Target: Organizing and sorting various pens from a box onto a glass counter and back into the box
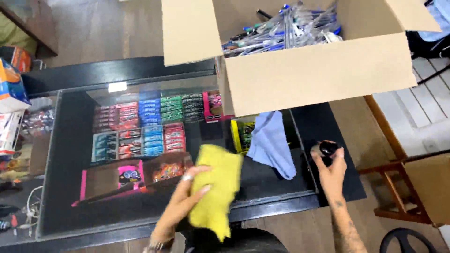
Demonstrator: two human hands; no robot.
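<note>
The left hand [185,199], a ring on one finger, lies with fingers spread flat on a yellow cloth [215,189], pressing it against the glass tabletop [70,187] near the front edge; the cloth's lower end hangs past that edge, toward the person. At the far left, off the glass, sit a blue and orange carton [10,84] and a tangle of white cables [30,206]. Under the glass, left of the cloth, rows of flat candy packs [140,126] in red, blue and green lie side by side, and nearer the front a pink-edged display tray [117,180] holds small colourful sweets just beside the left hand. Right of the yellow cloth, a light blue cloth [272,143] lies crumpled on the glass, partly over a yellow packet [241,133] showing beneath the surface. Behind and above it stands a large open cardboard box [318,70], flaps up, filled with a heap of ballpoint pens [290,26] mostly in blue and clear plastic. Farther right, the right hand [332,171] is closed around a small dark bottle [327,149], its rounded black top showing above the fingers, held just over the black right end of the tabletop, well apart from the yellow cloth. A wooden chair frame [398,187] stands on the floor at the far right.
</note>
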